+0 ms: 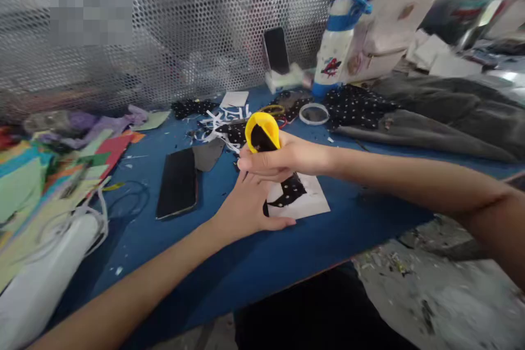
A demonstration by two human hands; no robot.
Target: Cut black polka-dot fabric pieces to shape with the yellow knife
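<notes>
My right hand (283, 156) is closed around a yellow round-ended object (263, 120) with a dark middle; its exact kind cannot be made out. It is held above my left hand (246, 208), which lies flat with fingers spread and the thumb pointing right. Beneath the left hand and just right of it is a white sheet (314, 199), bearing a black dotted fabric piece (293, 190). The left hand covers part of both, and the right hand hides the left fingertips.
A black phone (177, 183) lies left of my hands, near a power strip (61, 279) and coloured papers (24, 180). Behind are fabric scraps, white strips (225, 117), a clear ring (314, 114), a propped phone (276, 49), a bottle (334, 46) and grey cloth (447, 115).
</notes>
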